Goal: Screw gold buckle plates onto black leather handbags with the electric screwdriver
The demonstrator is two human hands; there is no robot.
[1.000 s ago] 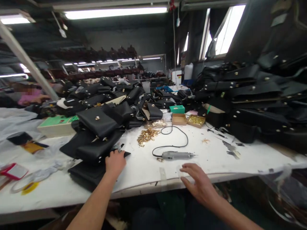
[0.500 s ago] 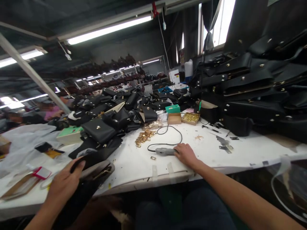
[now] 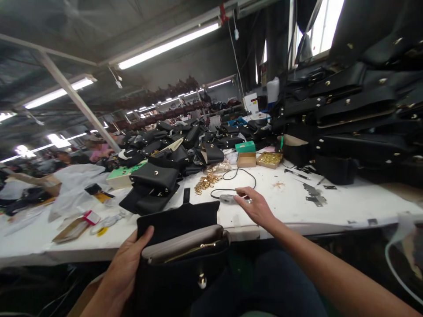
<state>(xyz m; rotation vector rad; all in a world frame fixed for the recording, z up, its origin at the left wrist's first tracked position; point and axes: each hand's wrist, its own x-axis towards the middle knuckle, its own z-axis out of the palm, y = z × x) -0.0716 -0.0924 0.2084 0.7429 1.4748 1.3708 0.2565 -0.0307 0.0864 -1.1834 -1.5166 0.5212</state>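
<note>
My left hand (image 3: 127, 264) grips a black handbag (image 3: 175, 284) by its left side, thumb over the raised flap. The bag's flap is folded back, showing a grey lining, a zip with a gold pull and a gold clasp piece on the front. My right hand (image 3: 254, 207) is closed around the right part of a grey corded electric screwdriver (image 3: 227, 199), which lies low over the white table (image 3: 280, 207). A shiny bit shows by the fingers. Just beyond the tool lies a heap of gold metal fittings (image 3: 206, 181).
Black bags (image 3: 155, 176) are piled at the back left, and a tall stack (image 3: 357, 119) rises on the right. A cardboard box of gold parts (image 3: 269, 159) stands beside a green box (image 3: 245, 146). Metal plates (image 3: 313, 193) lie to the right.
The handbag has come from the left to in front of me, now upright with its opening showing. My right hand has shifted left along the screwdriver. The view has turned slightly left.
</note>
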